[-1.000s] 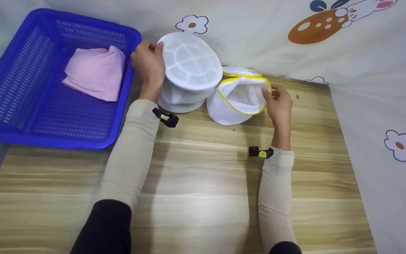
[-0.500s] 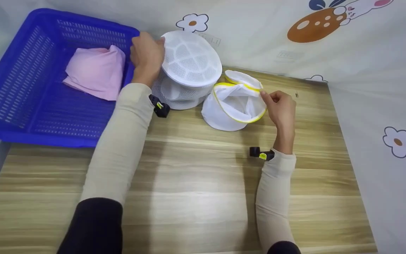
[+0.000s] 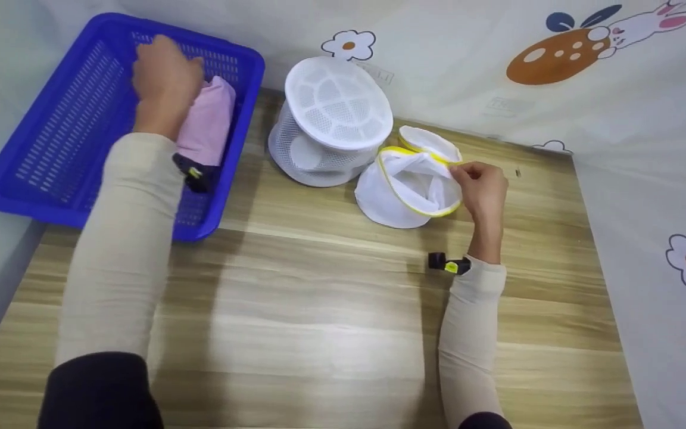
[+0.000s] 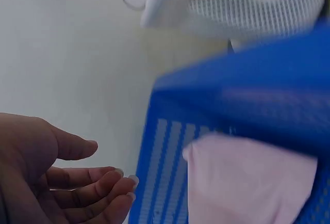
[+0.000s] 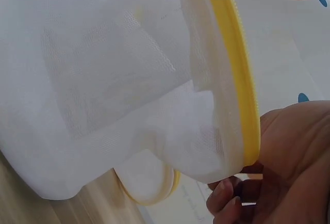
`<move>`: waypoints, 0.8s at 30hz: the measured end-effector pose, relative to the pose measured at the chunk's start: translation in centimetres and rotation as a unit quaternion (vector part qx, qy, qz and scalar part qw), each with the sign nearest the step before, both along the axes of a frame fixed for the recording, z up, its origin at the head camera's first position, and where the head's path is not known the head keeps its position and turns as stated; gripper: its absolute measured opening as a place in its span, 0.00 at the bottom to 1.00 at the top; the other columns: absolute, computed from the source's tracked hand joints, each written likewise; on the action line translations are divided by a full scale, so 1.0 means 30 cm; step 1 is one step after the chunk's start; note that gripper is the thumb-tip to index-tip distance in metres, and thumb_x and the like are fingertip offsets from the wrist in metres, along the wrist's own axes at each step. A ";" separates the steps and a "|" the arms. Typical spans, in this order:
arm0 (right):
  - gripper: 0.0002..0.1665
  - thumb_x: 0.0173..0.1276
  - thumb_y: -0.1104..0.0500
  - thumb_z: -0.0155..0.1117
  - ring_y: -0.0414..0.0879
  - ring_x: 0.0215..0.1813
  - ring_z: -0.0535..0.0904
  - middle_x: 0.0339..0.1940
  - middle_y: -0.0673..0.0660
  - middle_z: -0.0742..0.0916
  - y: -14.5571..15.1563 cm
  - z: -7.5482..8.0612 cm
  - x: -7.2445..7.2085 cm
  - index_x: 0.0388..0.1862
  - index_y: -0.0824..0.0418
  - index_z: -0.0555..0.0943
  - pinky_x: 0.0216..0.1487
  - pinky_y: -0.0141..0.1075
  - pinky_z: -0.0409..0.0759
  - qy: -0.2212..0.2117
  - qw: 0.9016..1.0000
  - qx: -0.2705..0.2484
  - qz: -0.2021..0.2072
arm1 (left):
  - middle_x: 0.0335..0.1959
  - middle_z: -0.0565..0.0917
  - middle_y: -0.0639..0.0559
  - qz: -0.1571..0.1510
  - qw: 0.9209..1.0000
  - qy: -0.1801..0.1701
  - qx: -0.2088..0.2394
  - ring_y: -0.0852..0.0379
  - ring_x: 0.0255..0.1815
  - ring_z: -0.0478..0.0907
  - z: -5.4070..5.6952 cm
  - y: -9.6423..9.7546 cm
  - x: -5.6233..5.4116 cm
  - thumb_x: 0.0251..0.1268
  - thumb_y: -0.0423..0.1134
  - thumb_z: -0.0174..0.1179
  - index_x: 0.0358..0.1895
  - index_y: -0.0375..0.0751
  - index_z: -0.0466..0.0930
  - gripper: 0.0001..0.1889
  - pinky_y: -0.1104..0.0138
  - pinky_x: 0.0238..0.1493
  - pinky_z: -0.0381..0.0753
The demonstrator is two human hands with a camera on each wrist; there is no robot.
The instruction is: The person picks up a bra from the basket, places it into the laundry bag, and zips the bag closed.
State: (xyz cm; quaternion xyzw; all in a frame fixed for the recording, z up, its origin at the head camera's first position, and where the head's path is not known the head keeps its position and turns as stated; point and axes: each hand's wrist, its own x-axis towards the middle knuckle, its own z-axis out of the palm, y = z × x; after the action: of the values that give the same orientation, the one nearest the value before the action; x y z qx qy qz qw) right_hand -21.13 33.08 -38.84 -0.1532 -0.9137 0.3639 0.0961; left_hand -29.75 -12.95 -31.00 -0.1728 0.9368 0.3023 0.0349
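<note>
Pink cloth (image 3: 207, 126) lies partly hidden behind the left hand (image 3: 167, 83).

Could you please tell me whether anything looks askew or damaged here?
Nothing looks spilled or damaged; only the yellow-rimmed bag looks askew, its mouth slanting and fabric bunched inside, with the right hand at its rim.

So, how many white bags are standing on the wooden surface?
2. The taller bag stands beside the basket; the yellow-rimmed bag stands to its right, where the right hand pinches its rim.
</note>
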 end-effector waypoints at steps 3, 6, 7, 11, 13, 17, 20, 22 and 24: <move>0.15 0.66 0.54 0.66 0.42 0.31 0.73 0.28 0.54 0.82 0.000 0.000 0.003 0.37 0.67 0.86 0.32 0.29 0.70 0.029 0.999 -0.019 -0.006 | 0.66 0.64 0.30 0.011 1.000 -0.001 0.007 0.32 0.65 0.63 -0.023 -0.063 0.015 0.70 0.50 0.45 0.69 0.28 0.59 0.33 0.45 0.62 0.64; 0.13 0.66 0.56 0.65 0.42 0.33 0.73 0.29 0.55 0.82 0.004 -0.003 0.002 0.39 0.66 0.85 0.32 0.29 0.70 0.053 0.997 -0.047 -0.012 | 0.65 0.65 0.31 0.028 0.999 -0.002 0.027 0.34 0.65 0.63 -0.055 -0.105 0.022 0.70 0.49 0.45 0.68 0.26 0.59 0.33 0.47 0.64 0.63; 0.13 0.66 0.56 0.65 0.43 0.33 0.73 0.30 0.55 0.82 0.007 -0.006 0.001 0.39 0.66 0.85 0.32 0.29 0.70 0.058 0.997 -0.058 -0.013 | 0.65 0.65 0.31 0.038 0.999 -0.003 0.036 0.36 0.66 0.63 -0.066 -0.115 0.022 0.70 0.48 0.45 0.68 0.26 0.59 0.32 0.48 0.64 0.62; 0.13 0.66 0.57 0.65 0.43 0.35 0.73 0.32 0.55 0.82 0.025 -0.012 0.003 0.40 0.67 0.84 0.33 0.29 0.71 0.075 0.992 -0.105 -0.014 | 0.65 0.67 0.37 0.081 0.994 -0.010 0.073 0.42 0.65 0.64 -0.121 -0.143 0.019 0.69 0.46 0.43 0.68 0.30 0.61 0.29 0.53 0.64 0.63; 0.14 0.65 0.58 0.66 0.43 0.35 0.73 0.32 0.54 0.81 0.031 -0.014 0.005 0.41 0.69 0.84 0.33 0.30 0.71 0.091 0.987 -0.130 -0.012 | 0.65 0.67 0.38 0.100 0.991 -0.023 0.086 0.43 0.65 0.64 -0.146 -0.157 0.021 0.68 0.44 0.42 0.68 0.31 0.61 0.29 0.54 0.65 0.62; 0.16 0.63 0.58 0.67 0.43 0.34 0.73 0.31 0.53 0.81 0.033 -0.013 0.005 0.42 0.70 0.83 0.34 0.32 0.71 0.118 0.979 -0.166 -0.007 | 0.67 0.66 0.39 0.147 0.981 -0.042 0.119 0.44 0.66 0.63 -0.189 -0.180 0.030 0.67 0.41 0.40 0.69 0.32 0.61 0.29 0.57 0.67 0.60; 0.16 0.63 0.58 0.68 0.42 0.34 0.73 0.31 0.52 0.81 0.030 -0.014 0.003 0.43 0.71 0.83 0.35 0.32 0.71 0.124 0.975 -0.182 -0.008 | 0.68 0.65 0.40 0.186 0.970 -0.057 0.143 0.46 0.67 0.63 -0.211 -0.190 0.042 0.67 0.41 0.39 0.70 0.33 0.60 0.29 0.60 0.67 0.60; 0.15 0.63 0.59 0.67 0.42 0.34 0.73 0.30 0.52 0.81 0.026 -0.011 0.003 0.43 0.71 0.83 0.35 0.32 0.71 0.128 0.973 -0.191 -0.013 | 0.69 0.65 0.42 0.204 0.964 -0.071 0.155 0.48 0.67 0.62 -0.220 -0.194 0.050 0.67 0.42 0.39 0.70 0.34 0.60 0.29 0.62 0.66 0.61; 0.14 0.63 0.60 0.67 0.42 0.34 0.73 0.30 0.52 0.81 0.022 -0.003 0.005 0.43 0.71 0.83 0.35 0.32 0.71 0.134 0.970 -0.201 -0.020 | 0.69 0.64 0.44 0.219 0.956 -0.081 0.176 0.50 0.67 0.62 -0.227 -0.195 0.056 0.67 0.42 0.38 0.71 0.35 0.59 0.29 0.64 0.65 0.62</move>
State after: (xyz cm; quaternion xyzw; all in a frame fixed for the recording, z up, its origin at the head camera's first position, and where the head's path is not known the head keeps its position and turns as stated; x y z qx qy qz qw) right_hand -20.99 33.75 -38.94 -0.1371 -0.7973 0.5554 0.1925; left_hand -28.07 -18.80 -37.80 -0.3888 0.8018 0.4478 0.0738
